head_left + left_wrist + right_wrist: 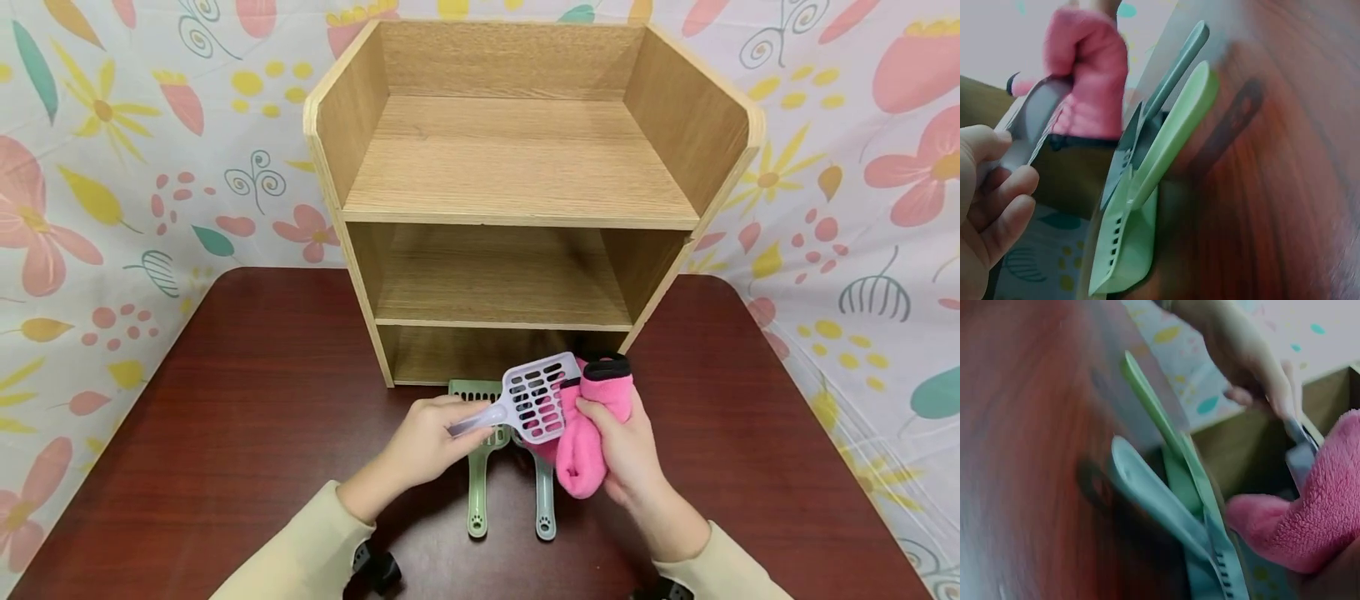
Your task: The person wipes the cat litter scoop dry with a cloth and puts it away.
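While my left hand [431,437] has its thumb and fingers closed on the handle of a lilac scoop [495,414], my right hand [633,454] is curled round a pink fuzzy cloth [582,458] with black-edged ends. Both things are up off the table [247,400], in front of the wooden shelf [517,158], near its lowest opening. Scoop head points at the cloth; pink shows through its slots on that side.

Green scoop [477,496] and blue-grey scoop [545,500] sit just in front of the shelf, handles aimed away from it. Green one's head is right by the shelf's bottom front edge; can't tell if they touch. Room for moving: table top runs out left and right of the shelf to rounded far corners, and patterned fabric [97,192] hangs past those edges, also behind the shelf. Tighter between my hands and the shelf front.

Head view alone gives the lilac scoop's full slot grid; both wrist views catch that scoop nearly edge-on. Left wrist view adds the green scoop's raised side wall and its row of slots. Right wrist view shows the cloth's nubby pile up close.
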### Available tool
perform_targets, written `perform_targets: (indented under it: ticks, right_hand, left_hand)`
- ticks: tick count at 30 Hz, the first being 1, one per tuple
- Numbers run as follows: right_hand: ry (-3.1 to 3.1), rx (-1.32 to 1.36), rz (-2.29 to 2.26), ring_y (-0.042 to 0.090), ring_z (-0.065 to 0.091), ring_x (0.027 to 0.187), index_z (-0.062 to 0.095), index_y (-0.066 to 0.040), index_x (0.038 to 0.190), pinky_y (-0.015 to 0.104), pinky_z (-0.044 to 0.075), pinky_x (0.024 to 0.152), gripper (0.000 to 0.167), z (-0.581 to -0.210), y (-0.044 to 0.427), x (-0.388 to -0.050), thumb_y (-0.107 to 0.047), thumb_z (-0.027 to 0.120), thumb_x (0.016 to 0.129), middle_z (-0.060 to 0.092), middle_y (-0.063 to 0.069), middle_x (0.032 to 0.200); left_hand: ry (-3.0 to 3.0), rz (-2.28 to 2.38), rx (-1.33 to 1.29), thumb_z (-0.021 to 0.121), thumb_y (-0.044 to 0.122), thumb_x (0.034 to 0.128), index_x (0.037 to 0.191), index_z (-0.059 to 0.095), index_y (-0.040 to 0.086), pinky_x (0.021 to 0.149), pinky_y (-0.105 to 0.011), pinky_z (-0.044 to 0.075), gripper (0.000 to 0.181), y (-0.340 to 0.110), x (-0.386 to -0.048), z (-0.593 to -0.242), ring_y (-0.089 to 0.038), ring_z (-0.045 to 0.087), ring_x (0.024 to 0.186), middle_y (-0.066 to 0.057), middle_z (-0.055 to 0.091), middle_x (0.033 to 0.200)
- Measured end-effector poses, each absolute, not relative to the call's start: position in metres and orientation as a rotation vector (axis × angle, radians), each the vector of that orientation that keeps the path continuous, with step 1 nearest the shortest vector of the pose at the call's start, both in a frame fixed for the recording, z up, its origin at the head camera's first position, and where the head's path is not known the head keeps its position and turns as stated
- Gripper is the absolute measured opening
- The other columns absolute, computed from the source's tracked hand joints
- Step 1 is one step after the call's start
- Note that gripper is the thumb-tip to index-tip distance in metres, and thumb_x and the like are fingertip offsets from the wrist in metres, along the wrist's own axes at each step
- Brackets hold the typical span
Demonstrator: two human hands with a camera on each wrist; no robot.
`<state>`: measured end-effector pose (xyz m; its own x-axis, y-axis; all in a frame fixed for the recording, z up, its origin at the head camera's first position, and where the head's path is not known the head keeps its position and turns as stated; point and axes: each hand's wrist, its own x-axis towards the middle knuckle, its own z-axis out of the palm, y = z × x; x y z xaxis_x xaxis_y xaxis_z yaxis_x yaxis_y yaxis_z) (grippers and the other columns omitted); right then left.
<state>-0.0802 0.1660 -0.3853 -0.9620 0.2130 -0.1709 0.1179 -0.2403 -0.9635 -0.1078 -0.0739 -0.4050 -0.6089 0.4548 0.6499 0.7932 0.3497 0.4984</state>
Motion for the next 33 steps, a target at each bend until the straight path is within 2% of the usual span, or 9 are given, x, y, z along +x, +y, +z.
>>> perform_targets:
  ticks: [4, 10, 12, 18, 25, 28, 33]
  right_hand:
    - [-2.068, -0.237, 2.399, 0.006, 0.065, 0.081, 0.041, -0.017, 0.135, 0.021, 0.054, 0.075, 0.051, -0.382, 0.181, -0.083, -0.003, 0.059, 0.090, 0.065, -0.008, 0.098]
    - [-2.190, -0.052, 2.405, 0.009, 0.068, 0.080, 0.047, -0.021, 0.125, 0.025, 0.056, 0.072, 0.041, -0.377, 0.193, -0.087, -0.004, 0.060, 0.090, 0.067, -0.007, 0.093]
    - [-2.215, -0.016, 2.412, 0.009, 0.068, 0.081, 0.046, -0.020, 0.126, 0.026, 0.056, 0.072, 0.041, -0.376, 0.195, -0.088, -0.004, 0.060, 0.090, 0.067, -0.006, 0.096]
    - [-2.258, 0.050, 2.421, 0.008, 0.067, 0.086, 0.038, -0.014, 0.138, 0.026, 0.056, 0.073, 0.054, -0.372, 0.199, -0.093, -0.006, 0.061, 0.090, 0.067, -0.007, 0.104]
    - [-2.350, 0.013, 2.305, 0.007, 0.064, 0.077, 0.047, -0.020, 0.125, 0.021, 0.053, 0.069, 0.043, -0.368, 0.206, -0.098, -0.007, 0.063, 0.088, 0.065, -0.008, 0.092]
    - [-2.397, 0.058, 2.259, 0.008, 0.063, 0.079, 0.047, -0.019, 0.126, 0.021, 0.054, 0.071, 0.043, -0.366, 0.208, -0.100, -0.008, 0.064, 0.088, 0.064, -0.007, 0.094]
    - [-2.473, 0.215, 2.120, 0.006, 0.063, 0.087, 0.045, -0.013, 0.132, 0.019, 0.052, 0.075, 0.050, -0.366, 0.211, -0.104, -0.008, 0.066, 0.086, 0.065, -0.008, 0.102]
  left_hand:
    - [-2.247, -1.169, -1.132, 0.077, 0.013, 0.0768, 0.102, 0.073, 0.003, 0.063, -0.011, 0.050, 0.027, -0.080, -0.110, -0.402, -0.009, 0.066, 0.072, -0.008, 0.073, 0.087]
    - [-2.303, -1.227, -1.155, 0.076, 0.014, 0.0775, 0.102, 0.073, 0.004, 0.065, -0.010, 0.050, 0.026, -0.084, -0.111, -0.395, -0.009, 0.067, 0.076, -0.008, 0.073, 0.091]
    - [-2.311, -1.237, -1.166, 0.076, 0.013, 0.0773, 0.102, 0.073, 0.004, 0.064, -0.009, 0.049, 0.027, -0.085, -0.111, -0.393, -0.008, 0.066, 0.074, -0.008, 0.073, 0.090]
    - [-2.325, -1.268, -1.203, 0.077, 0.011, 0.0763, 0.102, 0.073, 0.002, 0.062, -0.010, 0.048, 0.028, -0.089, -0.112, -0.391, -0.008, 0.064, 0.073, -0.009, 0.072, 0.089]
    - [-2.469, -1.425, -1.243, 0.075, 0.012, 0.0791, 0.104, 0.073, 0.006, 0.059, -0.015, 0.049, 0.026, -0.093, -0.115, -0.385, 0.000, 0.058, 0.073, -0.004, 0.072, 0.088]
    - [-2.515, -1.438, -1.237, 0.075, 0.014, 0.0792, 0.105, 0.073, 0.006, 0.056, -0.016, 0.048, 0.027, -0.094, -0.116, -0.380, 0.001, 0.053, 0.069, -0.003, 0.071, 0.086]
    - [-2.562, -1.411, -1.186, 0.077, 0.015, 0.0782, 0.104, 0.073, 0.005, 0.064, -0.017, 0.051, 0.027, -0.095, -0.118, -0.376, -0.004, 0.060, 0.076, -0.005, 0.073, 0.092]
